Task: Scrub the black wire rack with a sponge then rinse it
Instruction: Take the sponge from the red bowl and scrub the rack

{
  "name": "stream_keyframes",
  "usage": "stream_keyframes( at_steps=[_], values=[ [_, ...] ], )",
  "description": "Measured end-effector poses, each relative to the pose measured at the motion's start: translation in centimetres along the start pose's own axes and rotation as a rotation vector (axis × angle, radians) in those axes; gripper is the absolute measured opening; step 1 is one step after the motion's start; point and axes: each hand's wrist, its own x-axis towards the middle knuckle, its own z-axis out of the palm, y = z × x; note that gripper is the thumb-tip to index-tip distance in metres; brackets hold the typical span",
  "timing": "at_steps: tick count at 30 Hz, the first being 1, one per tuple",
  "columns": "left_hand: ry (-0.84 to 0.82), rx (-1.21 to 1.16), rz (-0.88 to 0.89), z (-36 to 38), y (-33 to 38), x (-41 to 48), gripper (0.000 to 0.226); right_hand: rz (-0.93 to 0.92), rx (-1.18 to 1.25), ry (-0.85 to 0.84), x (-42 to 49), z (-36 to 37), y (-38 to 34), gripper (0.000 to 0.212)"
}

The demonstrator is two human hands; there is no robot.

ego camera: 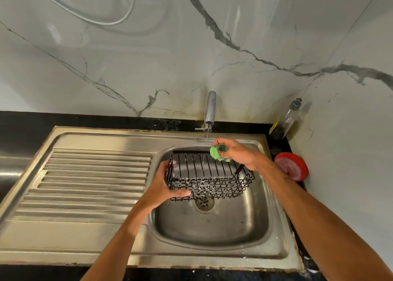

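The black wire rack [209, 177] is held tilted over the steel sink basin [212, 225], just above the drain. My left hand [163, 185] grips its left end. My right hand [236, 153] is closed around a green sponge [217, 153] at the rack's far right top edge. A thin stream of water runs from the tap [210, 109] down onto the rack beside the sponge. White suds cling to the rack's lower wires.
A ribbed steel draining board [89, 183] lies left of the basin. A clear bottle with a grey cap [286, 120] stands in the back right corner. A red round tub [292, 166] sits on the black counter right of the sink.
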Motion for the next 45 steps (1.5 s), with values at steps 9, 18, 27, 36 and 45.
stream_keyframes(
  at_steps=[9,18,27,36,45],
  values=[
    [0.250,0.297,0.278,1.4,2.8,0.6,0.113,-0.314,-0.371,0.581,-0.3,5.6,1.2,0.019],
    [0.293,0.315,0.337,2.0,2.6,0.0,0.114,-0.462,-0.392,0.813,0.1,8.4,2.8,0.032],
    [0.282,0.288,0.296,1.7,2.0,-0.4,0.113,-0.563,-0.412,0.728,0.8,11.7,0.7,0.029],
    [0.330,0.209,0.254,0.5,1.0,-1.1,0.110,-0.523,-0.504,0.881,-1.1,10.1,4.1,0.035],
    [0.352,0.152,0.182,-0.3,0.6,-2.0,0.109,-0.473,-0.482,0.837,0.1,9.2,3.8,0.032]
  ],
)
